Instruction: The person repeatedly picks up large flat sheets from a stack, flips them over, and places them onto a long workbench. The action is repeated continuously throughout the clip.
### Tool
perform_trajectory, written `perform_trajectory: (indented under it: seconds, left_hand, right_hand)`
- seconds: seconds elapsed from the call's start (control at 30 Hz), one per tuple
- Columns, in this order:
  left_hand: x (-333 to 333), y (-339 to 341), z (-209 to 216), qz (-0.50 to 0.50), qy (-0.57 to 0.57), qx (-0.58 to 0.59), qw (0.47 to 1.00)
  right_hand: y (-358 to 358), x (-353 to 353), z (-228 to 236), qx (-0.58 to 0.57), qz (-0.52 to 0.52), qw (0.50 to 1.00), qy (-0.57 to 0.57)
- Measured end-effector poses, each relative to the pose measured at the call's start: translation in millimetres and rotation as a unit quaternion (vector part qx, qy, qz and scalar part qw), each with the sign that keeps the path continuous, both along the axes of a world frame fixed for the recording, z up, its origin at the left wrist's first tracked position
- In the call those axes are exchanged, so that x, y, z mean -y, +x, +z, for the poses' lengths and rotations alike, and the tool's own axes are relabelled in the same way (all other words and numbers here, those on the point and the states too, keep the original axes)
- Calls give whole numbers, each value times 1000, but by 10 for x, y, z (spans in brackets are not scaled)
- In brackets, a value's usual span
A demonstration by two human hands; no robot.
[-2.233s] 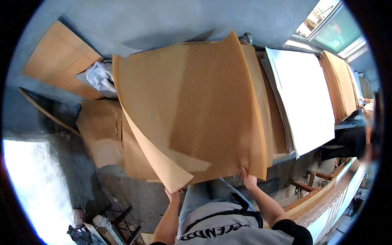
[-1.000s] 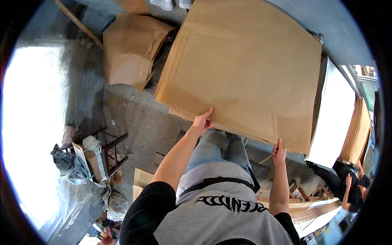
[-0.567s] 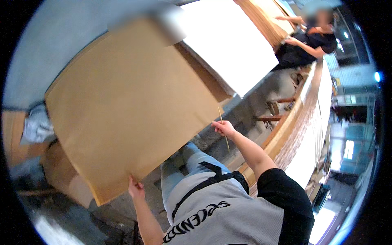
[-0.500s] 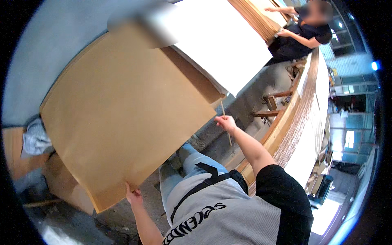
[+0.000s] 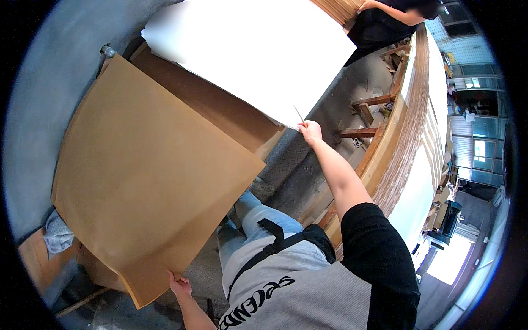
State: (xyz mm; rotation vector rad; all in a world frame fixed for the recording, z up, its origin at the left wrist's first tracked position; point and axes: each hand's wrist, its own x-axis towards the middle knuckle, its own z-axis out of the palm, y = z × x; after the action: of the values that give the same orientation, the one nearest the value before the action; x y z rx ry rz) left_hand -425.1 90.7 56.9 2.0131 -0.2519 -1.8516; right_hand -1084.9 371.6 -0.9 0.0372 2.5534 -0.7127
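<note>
Brown sheet hung lifted off the stack, its lower corner pinched in the left hand; the right hand gripped, seemingly, a thin stick by the white sheet. Laying down remained.

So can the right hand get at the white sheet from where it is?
Probably yes: the right hand, holding a thin stick, is already at the lower edge of the white sheet, with nothing between them.
</note>
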Motion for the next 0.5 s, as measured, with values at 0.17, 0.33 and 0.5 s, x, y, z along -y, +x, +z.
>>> perform_trajectory:
  seconds: [0.17,0.33,0.5]
  left_hand:
    - [-20,-317,206,30,5,64,997]
    - [-56,-86,69,31,22,55,998]
    - [-86,-282,186,33,9,23,999]
  right_hand:
    - [-140,-6,56,17,-7,1000,-9]
    - [32,315,328,-120,249,950,142]
    - [-19,457,152,-70,228,941,238]
